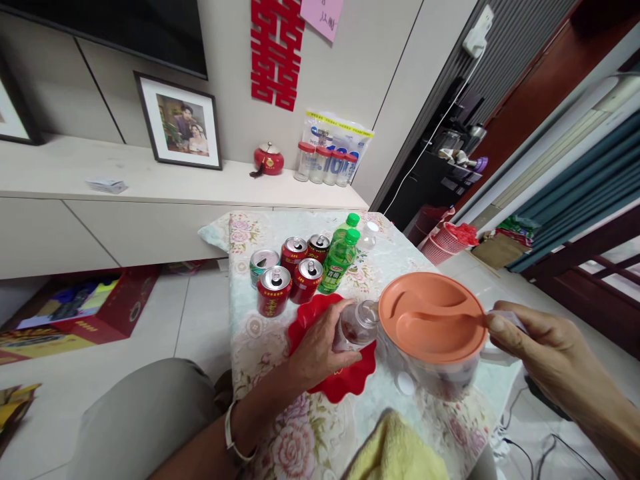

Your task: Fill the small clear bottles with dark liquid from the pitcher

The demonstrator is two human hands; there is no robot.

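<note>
My left hand (pixel 320 347) is wrapped round a small clear bottle (pixel 356 325) with dark liquid, held over a red scalloped plate (pixel 345 380). My right hand (pixel 545 353) grips the white handle of a clear pitcher (pixel 433 373) with an orange lid (pixel 431 317). The pitcher is tilted, its spout edge right against the bottle's open mouth. Dark liquid shows low in the pitcher.
On the flowered tablecloth (pixel 260 333) stand several red cans (pixel 274 291), a green-and-white can (pixel 263 263), two green bottles (pixel 340 259) and a clear bottle (pixel 369 235). A yellow cloth (pixel 395 453) lies at the near edge. A low cabinet (pixel 150 193) runs behind.
</note>
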